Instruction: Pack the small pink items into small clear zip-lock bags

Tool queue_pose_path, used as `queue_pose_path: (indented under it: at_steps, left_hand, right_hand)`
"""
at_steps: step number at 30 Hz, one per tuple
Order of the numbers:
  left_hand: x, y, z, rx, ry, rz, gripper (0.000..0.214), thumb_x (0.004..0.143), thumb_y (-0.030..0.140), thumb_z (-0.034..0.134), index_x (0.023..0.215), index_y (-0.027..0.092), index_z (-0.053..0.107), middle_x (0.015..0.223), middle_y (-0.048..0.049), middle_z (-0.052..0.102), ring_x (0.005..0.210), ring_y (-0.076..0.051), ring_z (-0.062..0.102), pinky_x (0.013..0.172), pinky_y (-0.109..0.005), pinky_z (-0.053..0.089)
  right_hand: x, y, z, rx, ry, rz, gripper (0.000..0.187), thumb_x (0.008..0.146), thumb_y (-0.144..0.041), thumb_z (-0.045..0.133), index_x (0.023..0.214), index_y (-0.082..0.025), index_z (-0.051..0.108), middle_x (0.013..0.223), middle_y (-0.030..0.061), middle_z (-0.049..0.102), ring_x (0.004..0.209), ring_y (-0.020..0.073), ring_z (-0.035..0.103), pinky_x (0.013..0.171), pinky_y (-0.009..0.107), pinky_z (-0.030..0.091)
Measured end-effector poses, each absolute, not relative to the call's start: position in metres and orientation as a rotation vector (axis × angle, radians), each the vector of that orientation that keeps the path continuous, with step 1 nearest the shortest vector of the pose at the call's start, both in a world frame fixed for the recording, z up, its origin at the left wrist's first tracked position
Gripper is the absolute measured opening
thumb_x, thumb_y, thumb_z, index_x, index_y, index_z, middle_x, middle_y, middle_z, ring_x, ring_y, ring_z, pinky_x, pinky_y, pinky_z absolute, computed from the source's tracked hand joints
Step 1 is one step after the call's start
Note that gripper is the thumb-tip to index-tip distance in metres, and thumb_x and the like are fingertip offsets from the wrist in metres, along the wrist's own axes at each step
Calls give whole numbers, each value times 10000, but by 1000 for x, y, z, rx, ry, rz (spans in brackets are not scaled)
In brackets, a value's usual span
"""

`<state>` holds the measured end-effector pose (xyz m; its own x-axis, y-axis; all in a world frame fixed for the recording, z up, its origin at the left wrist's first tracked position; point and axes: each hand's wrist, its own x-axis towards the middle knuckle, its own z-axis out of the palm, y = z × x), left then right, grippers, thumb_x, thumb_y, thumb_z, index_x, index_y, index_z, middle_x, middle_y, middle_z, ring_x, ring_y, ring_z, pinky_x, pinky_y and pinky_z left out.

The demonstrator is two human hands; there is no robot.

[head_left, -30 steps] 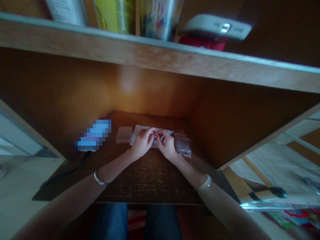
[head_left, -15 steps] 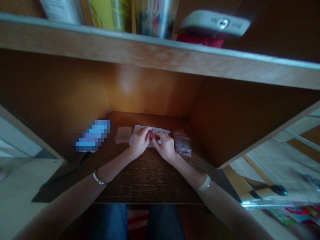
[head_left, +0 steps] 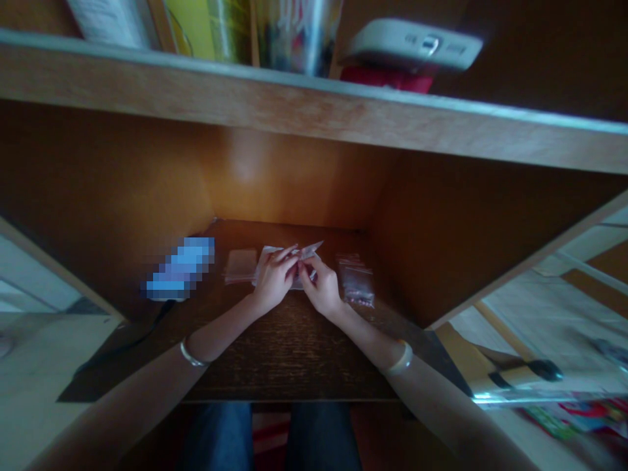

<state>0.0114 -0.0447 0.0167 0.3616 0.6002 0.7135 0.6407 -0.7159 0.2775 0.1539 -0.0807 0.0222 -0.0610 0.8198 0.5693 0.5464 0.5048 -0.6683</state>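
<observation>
My left hand [head_left: 275, 280] and my right hand [head_left: 321, 286] meet at the back middle of a dark wooden desk [head_left: 294, 353]. Both pinch a small clear plastic bag [head_left: 310, 250], whose right corner is lifted off the desk. What is inside it is too small to make out. A stack of empty clear bags [head_left: 241, 265] lies just left of my left hand. Just right of my right hand lies a filled clear bag [head_left: 357, 285] with dark contents.
A blurred-out blue object [head_left: 179, 267] with a dark cable sits at the left of the desk. A wooden shelf [head_left: 314, 111] hangs overhead with books, a metal cup and a white device [head_left: 412, 44]. Side panels close in the desk. My knees show below the front edge.
The bag lay flat under my fingers; now its right end is raised off the desk. Both hands have shifted slightly left and stay pinched together.
</observation>
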Motion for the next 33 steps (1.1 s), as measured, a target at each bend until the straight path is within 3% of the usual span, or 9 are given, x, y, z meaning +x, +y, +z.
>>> queue_pose_path:
  at_steps: [4, 7, 11, 17, 21, 27, 33]
  left_hand:
    - [11, -40, 15, -2551, -1216, -1325, 463, 846, 110, 545, 1285, 253, 501, 1288, -105, 571, 1143, -250, 558, 954, -459, 439]
    - [9, -37, 13, -2559, -1223, -1346, 508, 851, 136, 558, 1331, 262, 451, 1311, -108, 548, 1197, -250, 519, 983, -467, 417]
    - [9, -37, 13, -2573, -1215, -1357, 433, 853, 175, 571, 1276, 245, 514, 1321, -118, 535, 1193, -257, 521, 973, -469, 431]
    - [12, -41, 16, -2621, -1127, -1348, 222, 852, 186, 574, 1064, 204, 639, 1343, -114, 519, 1110, -248, 576, 929, -457, 470]
    - [11, -41, 15, -2604, -1126, -1331, 187, 800, 71, 560, 846, 207, 681, 1291, -73, 569, 1072, -240, 588, 931, -467, 459]
    - [9, -39, 14, -2510, -1310, -1356, 236, 737, -3, 515, 694, 208, 612, 1104, -48, 651, 1010, -237, 600, 946, -485, 412]
    - [12, -41, 17, -2503, -1607, -1194, 239, 731, 67, 542, 935, 192, 537, 1004, -76, 646, 1019, -261, 579, 924, -443, 424]
  right_hand:
    - [153, -74, 18, -1070, -1587, 579, 160, 860, -345, 512, 817, -205, 575, 809, 41, 618, 746, 161, 578, 726, 303, 471]
    - [149, -67, 14, -978, -1285, 875, 250, 775, -440, 620, 823, -207, 542, 797, 13, 609, 703, 140, 588, 677, 285, 500]
    - [148, -60, 16, -934, -960, 1238, 399, 654, -463, 718, 915, -212, 549, 848, 10, 640, 674, 140, 614, 636, 292, 527]
    - [155, -58, 21, -803, -876, 1596, 282, 677, -382, 718, 882, -215, 618, 873, 16, 683, 749, 139, 633, 762, 302, 523]
    - [156, -55, 17, -843, -865, 1524, 261, 647, -348, 721, 845, -204, 630, 874, 19, 687, 738, 142, 628, 743, 294, 517]
    - [159, -48, 12, -991, -1079, 1128, 290, 621, -351, 737, 833, -188, 624, 870, 47, 694, 761, 176, 633, 758, 327, 509]
    - [164, -46, -5, -1115, -1453, 826, 377, 628, -380, 746, 923, -203, 592, 871, 43, 685, 843, 212, 644, 785, 362, 522]
